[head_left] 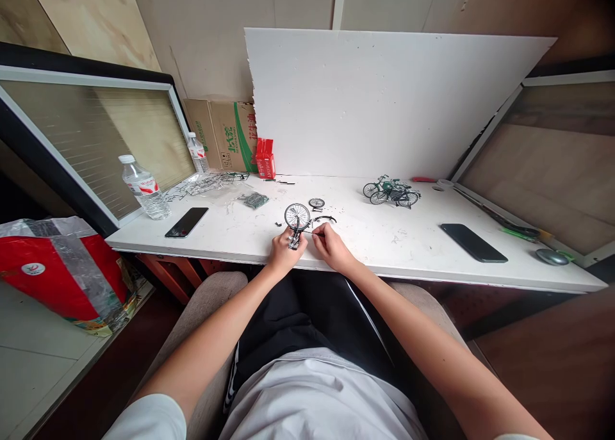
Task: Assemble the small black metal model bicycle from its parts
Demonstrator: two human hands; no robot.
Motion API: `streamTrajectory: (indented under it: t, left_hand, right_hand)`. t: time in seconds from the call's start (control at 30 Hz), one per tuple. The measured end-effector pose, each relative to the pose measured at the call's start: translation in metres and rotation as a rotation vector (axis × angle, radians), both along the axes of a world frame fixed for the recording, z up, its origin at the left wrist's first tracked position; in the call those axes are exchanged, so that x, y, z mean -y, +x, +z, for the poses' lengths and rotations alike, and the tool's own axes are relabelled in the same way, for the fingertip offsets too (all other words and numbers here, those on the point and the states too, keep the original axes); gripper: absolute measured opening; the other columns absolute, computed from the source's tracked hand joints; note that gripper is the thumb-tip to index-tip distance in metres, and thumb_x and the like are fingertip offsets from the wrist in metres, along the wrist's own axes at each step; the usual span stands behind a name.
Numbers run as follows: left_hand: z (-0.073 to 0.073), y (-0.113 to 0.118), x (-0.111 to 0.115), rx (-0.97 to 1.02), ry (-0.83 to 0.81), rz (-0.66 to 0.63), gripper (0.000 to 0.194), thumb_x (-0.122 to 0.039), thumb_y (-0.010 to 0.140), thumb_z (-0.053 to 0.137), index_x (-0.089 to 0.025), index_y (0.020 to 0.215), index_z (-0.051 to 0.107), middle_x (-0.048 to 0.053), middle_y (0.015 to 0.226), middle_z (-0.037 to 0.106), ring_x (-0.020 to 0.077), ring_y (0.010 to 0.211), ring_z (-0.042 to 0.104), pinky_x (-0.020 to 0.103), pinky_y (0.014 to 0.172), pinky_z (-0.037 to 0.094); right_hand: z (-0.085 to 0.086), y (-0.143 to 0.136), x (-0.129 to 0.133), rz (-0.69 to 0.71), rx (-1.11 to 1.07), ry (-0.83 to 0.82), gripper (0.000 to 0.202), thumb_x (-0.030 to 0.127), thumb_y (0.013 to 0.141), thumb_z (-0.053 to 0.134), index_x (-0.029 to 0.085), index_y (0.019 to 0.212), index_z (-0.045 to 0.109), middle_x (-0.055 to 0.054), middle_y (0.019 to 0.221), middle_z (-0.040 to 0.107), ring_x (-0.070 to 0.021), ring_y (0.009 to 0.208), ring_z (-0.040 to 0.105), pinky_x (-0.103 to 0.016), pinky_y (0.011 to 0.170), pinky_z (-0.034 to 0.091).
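Observation:
My left hand is closed around a partly built model bicycle at the table's front edge, with its spoked wheel pointing up and away from me. Close by on the right, my right hand pinches a thin dark rod-like tool whose tip reaches the bicycle's frame. Just beyond the hands lie a loose small wheel and a curved black part. Tiny dark bits are scattered around them. What the fingers cover on the bicycle is hidden.
Two finished-looking model bicycles stand at the back right. Phones lie at left and right. Water bottles, a bag of small parts, a red box and a carton occupy the left; a white board closes the back.

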State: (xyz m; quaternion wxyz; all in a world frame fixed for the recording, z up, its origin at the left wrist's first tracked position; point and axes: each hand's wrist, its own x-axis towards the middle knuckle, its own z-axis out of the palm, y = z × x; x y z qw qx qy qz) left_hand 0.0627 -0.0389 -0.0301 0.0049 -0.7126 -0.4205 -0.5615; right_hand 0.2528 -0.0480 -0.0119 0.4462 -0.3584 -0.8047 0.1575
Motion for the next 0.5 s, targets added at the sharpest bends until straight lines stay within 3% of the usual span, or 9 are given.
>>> streamTrajectory:
  t: [0.33, 0.5]
  left_hand:
    - [0.0004, -0.0001, 0.0007, 0.016, -0.002, -0.009, 0.013, -0.025, 0.095, 0.064, -0.020, 0.102, 0.073, 0.010, 0.091, 0.082, 0.0245, 0.080, 0.080, 0.033, 0.079, 0.062]
    - [-0.0007, -0.0004, 0.0004, 0.004, -0.015, -0.014, 0.014, -0.027, 0.096, 0.063, -0.021, 0.103, 0.074, 0.010, 0.090, 0.082, 0.0246, 0.081, 0.080, 0.033, 0.083, 0.063]
  right_hand:
    - [-0.0017, -0.0013, 0.0073, -0.083, -0.057, 0.002, 0.021, 0.041, 0.109, 0.049, 0.022, 0.108, 0.059, -0.009, 0.103, 0.073, -0.0210, 0.086, 0.068, -0.034, 0.077, 0.051]
    - [-0.0008, 0.0013, 0.0068, -0.041, -0.066, -0.080, 0.026, 0.045, 0.110, 0.047, 0.022, 0.111, 0.060, -0.005, 0.089, 0.073, -0.0184, 0.074, 0.068, -0.031, 0.073, 0.051]
